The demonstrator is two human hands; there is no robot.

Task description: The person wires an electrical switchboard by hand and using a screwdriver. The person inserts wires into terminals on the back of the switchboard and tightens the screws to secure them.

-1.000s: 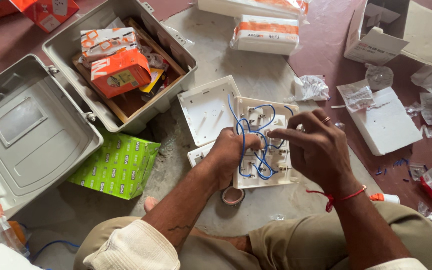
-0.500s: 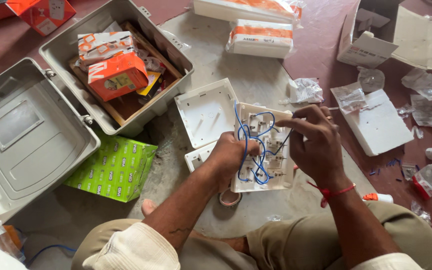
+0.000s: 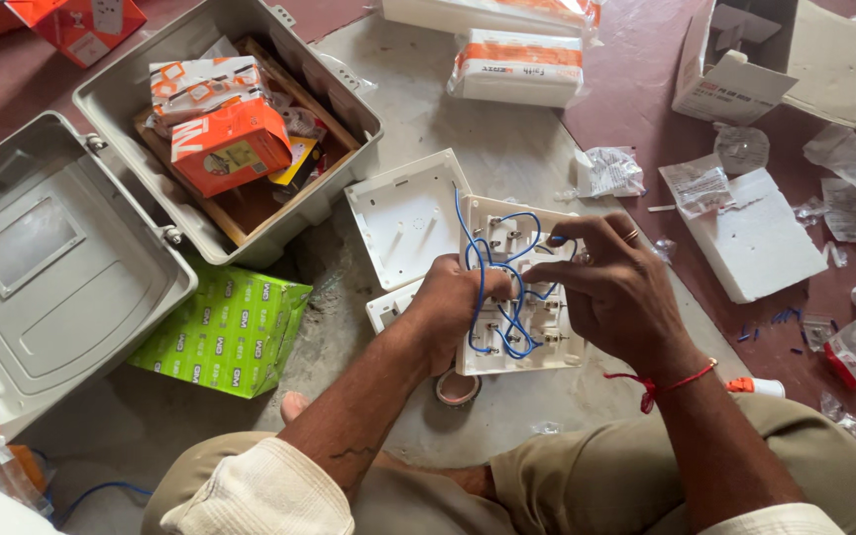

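A white switch plate [image 3: 532, 342] lies face down on the floor, its back showing terminals looped with blue wires [image 3: 495, 260]. My left hand [image 3: 453, 302] grips the plate's left edge and holds it steady. My right hand [image 3: 611, 282] hovers over the plate's right side, with thumb and forefinger pinched on a blue wire end near the top terminals. A ring sits on one finger and a red thread circles the right wrist. A white empty back box [image 3: 403, 213] lies just left of the plate.
An open grey plastic toolbox [image 3: 131, 109] with orange cartons stands at upper left, its lid [image 3: 42, 277] flat beside it. A green carton [image 3: 225, 332] lies below. White packs [image 3: 517, 64], an open cardboard box [image 3: 775, 59], a white plate [image 3: 755, 233] and plastic wrappers lie to the right.
My right hand's fingers have shifted slightly along the blue wire near the top of the plate. The left hand keeps its grip; the camera view has drifted a little.
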